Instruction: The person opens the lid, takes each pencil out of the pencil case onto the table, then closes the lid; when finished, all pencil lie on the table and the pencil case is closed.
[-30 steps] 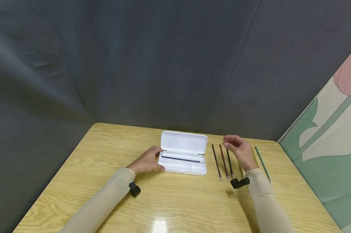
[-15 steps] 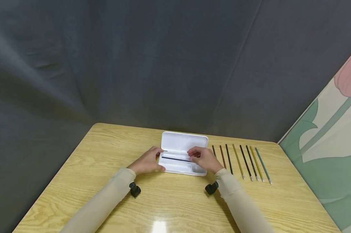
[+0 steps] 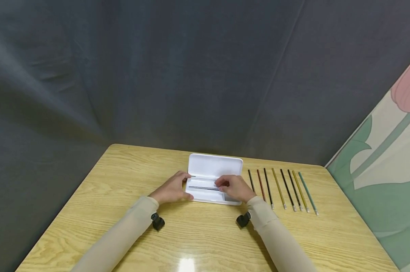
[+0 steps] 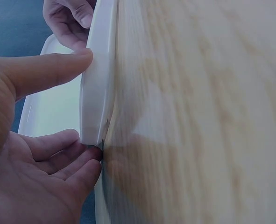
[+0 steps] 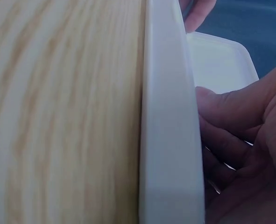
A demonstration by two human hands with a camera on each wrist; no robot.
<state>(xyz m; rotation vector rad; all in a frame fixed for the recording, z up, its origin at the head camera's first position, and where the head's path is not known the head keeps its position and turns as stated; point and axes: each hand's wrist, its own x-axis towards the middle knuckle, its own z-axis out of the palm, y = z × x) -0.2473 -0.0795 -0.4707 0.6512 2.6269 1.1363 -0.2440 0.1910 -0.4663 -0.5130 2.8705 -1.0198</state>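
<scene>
A white pencil case (image 3: 205, 195) lies with its lid (image 3: 214, 164) raised at the back. My left hand (image 3: 172, 188) grips its left end, thumb (image 4: 58, 70) on the front wall and fingers around the corner. Inside the case, one dark pencil (image 3: 203, 187) lies lengthwise. At that pencil's right end, my right hand (image 3: 236, 187) reaches in with curled fingers and pinches it; the hand covers this end. In the right wrist view the case's front wall (image 5: 173, 121) hides the pencil and fingertips.
Right of the case, several pencils lie in a slanted row, among them a red pencil (image 3: 261, 183), a yellow pencil (image 3: 278, 189) and a green pencil (image 3: 308, 193). A dark curtain (image 3: 191, 83) hangs behind the wooden table (image 3: 205, 241).
My right hand has come left from over the pencil row into the case. The pencil in the case has shifted slightly toward the front. My left hand has stayed in place.
</scene>
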